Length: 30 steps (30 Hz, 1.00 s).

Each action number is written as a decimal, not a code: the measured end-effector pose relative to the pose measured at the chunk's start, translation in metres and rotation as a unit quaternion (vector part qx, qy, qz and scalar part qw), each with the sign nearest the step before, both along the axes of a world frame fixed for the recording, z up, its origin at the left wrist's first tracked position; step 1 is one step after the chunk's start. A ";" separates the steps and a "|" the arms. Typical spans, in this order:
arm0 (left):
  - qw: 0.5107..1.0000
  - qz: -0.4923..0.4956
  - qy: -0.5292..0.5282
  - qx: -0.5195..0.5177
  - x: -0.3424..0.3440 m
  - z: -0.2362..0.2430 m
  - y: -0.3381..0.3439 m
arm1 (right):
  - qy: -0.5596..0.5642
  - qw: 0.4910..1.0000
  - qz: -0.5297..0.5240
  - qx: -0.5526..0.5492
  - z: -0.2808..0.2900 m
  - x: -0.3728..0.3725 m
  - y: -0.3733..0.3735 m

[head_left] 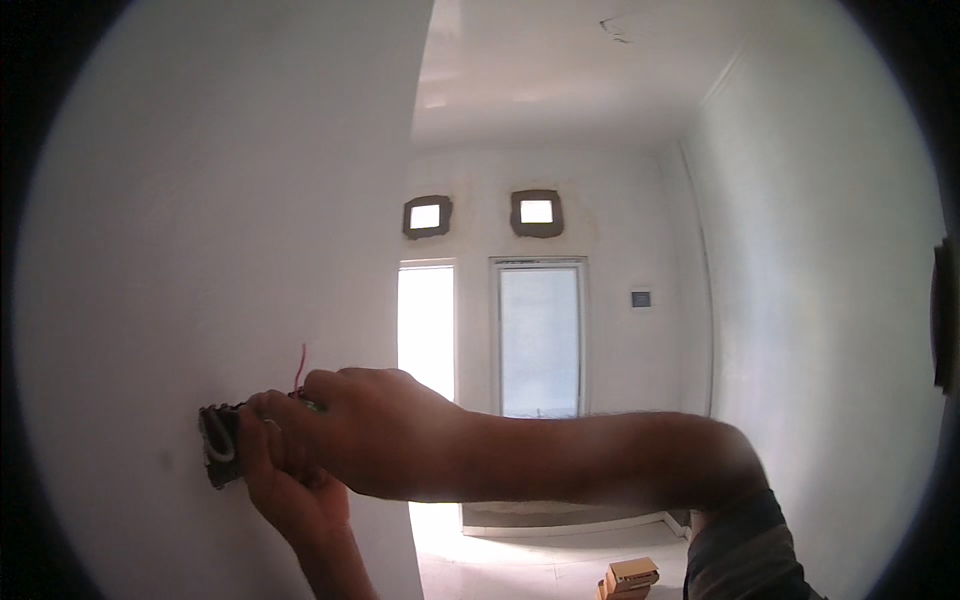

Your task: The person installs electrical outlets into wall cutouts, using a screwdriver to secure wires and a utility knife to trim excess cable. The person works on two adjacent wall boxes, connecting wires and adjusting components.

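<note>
A dark rectangular recess is cut into the white wall on my left, its edges rough. A pale cable bends in a loop inside it. Just right of the recess, my left hand comes up from below, its fingers closed together close to the wall. Reaching across from the right, my right hand is closed too, and its fingers overlap those of the left. A thin red wire sticks up above the fingers. Between them shows a small green bit; what either hand grips is mostly hidden.
The near wall ends in a vertical edge beside a bright doorway. Farther back are a framed pane, two small square openings and a wall plate. Cardboard boxes sit on the tiled floor.
</note>
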<state>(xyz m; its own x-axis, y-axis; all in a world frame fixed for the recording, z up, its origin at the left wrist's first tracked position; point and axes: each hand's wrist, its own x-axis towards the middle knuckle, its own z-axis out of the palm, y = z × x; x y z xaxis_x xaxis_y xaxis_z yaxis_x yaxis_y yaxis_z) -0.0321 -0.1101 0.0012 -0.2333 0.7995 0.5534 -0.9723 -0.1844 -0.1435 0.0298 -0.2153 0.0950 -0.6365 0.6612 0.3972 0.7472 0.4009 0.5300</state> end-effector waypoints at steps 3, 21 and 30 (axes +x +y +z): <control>0.998 -0.039 -0.007 0.044 0.008 -0.007 0.008 | 0.330 0.930 0.125 -0.106 -0.010 0.032 0.017; 0.999 -0.039 -0.032 0.010 0.017 0.010 -0.002 | 0.357 0.913 0.135 -0.145 0.001 0.051 0.010; 0.999 -0.020 0.012 -0.022 0.015 0.008 -0.018 | 0.203 0.971 0.108 -0.056 -0.006 0.047 0.001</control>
